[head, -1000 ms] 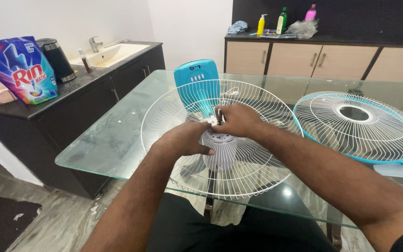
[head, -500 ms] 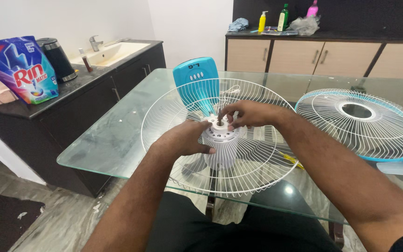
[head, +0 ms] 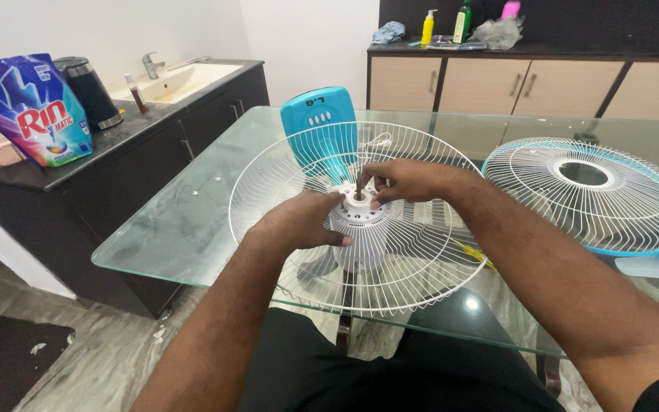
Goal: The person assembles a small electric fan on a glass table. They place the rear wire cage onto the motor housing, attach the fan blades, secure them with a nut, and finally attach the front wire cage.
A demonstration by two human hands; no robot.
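A white wire fan guard point(head: 284, 183) sits around a white motor housing point(head: 360, 244) with a metal shaft point(head: 358, 194) sticking up at its centre. My left hand point(head: 299, 221) grips the housing from the left side. My right hand point(head: 402, 180) has its fingertips on the white ring nut point(head: 368, 192) around the shaft. The fan's teal base point(head: 316, 122) stands behind the guard on the glass table point(head: 184, 229).
A second white guard with a teal rim point(head: 589, 194) lies at the right, with a pale fan blade point(head: 657, 267) beside it. A dark counter at the left holds a detergent pouch point(head: 28, 107), a kettle point(head: 89, 91) and a sink point(head: 173, 82). Bottles point(head: 463, 23) stand on the far cabinet.
My right hand has drawn back from covering the hub, exposing the shaft and ring nut, with its fingertips now on the nut. My left hand has stayed on the housing.
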